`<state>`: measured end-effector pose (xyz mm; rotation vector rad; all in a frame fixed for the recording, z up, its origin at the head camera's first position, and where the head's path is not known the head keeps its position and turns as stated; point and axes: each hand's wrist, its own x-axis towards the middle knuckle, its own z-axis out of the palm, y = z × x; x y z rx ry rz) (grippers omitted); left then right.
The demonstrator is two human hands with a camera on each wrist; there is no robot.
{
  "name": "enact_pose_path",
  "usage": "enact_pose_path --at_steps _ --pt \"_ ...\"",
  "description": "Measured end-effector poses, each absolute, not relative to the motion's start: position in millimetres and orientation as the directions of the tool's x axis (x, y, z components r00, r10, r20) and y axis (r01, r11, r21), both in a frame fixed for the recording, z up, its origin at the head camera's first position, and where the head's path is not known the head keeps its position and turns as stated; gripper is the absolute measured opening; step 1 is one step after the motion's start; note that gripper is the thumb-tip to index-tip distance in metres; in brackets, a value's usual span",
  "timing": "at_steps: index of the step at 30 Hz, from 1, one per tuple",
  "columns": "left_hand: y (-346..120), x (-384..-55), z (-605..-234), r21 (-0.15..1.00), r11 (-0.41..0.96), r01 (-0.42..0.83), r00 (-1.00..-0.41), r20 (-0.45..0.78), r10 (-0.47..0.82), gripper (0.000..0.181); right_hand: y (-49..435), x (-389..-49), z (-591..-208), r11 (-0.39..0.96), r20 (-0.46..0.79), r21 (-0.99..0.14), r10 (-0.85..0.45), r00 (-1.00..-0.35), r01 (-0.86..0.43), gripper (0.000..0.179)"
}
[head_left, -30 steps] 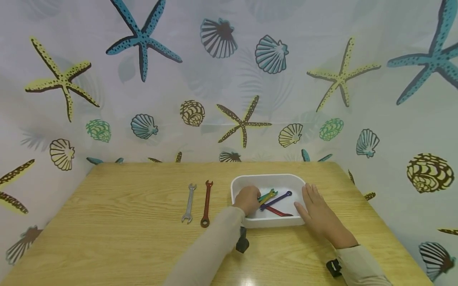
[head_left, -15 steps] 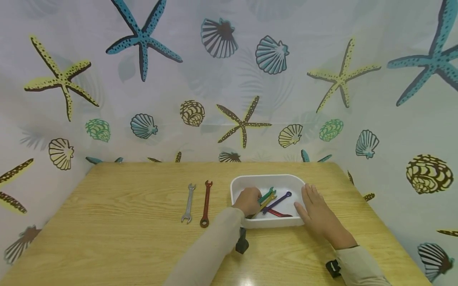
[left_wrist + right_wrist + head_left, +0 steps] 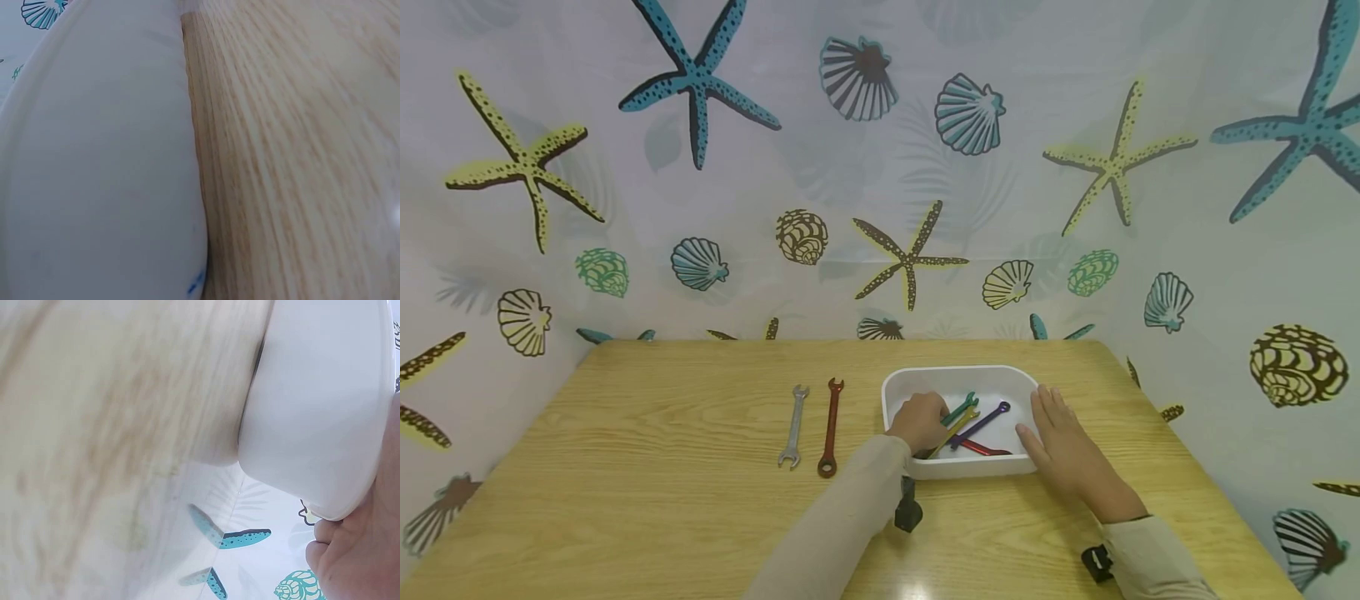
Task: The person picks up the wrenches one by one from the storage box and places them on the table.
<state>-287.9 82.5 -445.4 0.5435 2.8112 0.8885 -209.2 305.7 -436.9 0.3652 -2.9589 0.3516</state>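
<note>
My left hand (image 3: 919,422) reaches down inside the left part of a white tray (image 3: 977,468), its fingertips hidden. A green wrench (image 3: 959,409) runs out from under its fingers; I cannot tell whether they grip it. Close beside the hand lies a yellow wrench (image 3: 952,432). Right of these are a purple wrench (image 3: 982,426) and a red wrench (image 3: 983,448), crossing near the tray's middle. My right hand (image 3: 1067,450) rests on the tray's right rim with straight fingers and the thumb spread. The right wrist view shows its fingers against the tray's outer wall (image 3: 319,406).
On the wooden table (image 3: 647,467), left of the tray, a silver wrench (image 3: 793,427) and a dark red wrench (image 3: 831,429) lie side by side. A curtain (image 3: 880,150) printed with shells and starfish stands behind the table and along its sides.
Over the last second the yellow and green wrenches have moved apart in the tray, and the purple one has shifted slightly. Both hands have stayed nearly in place.
</note>
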Motion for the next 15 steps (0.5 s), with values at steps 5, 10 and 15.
enact_pose_path --at_steps 5,10,15 --pt "82.4 -287.9 -444.9 0.607 0.745 0.277 -0.93 -0.025 0.366 0.021 305.8 -209.4 -438.0 0.943 0.17 -0.215 -0.221 -0.96 -0.255 0.07" --pt "81.9 -289.5 -447.4 0.605 0.748 0.272 -0.937 -0.011 0.35 0.025 305.2 -208.6 -437.1 0.941 0.168 -0.223 -0.221 -0.961 -0.255 0.07" --pt "81.1 -287.9 -445.7 0.61 0.744 0.274 -0.94 0.007 0.341 0.024 304.7 -208.3 -436.5 0.945 0.16 -0.217 -0.214 -0.964 -0.245 0.07"
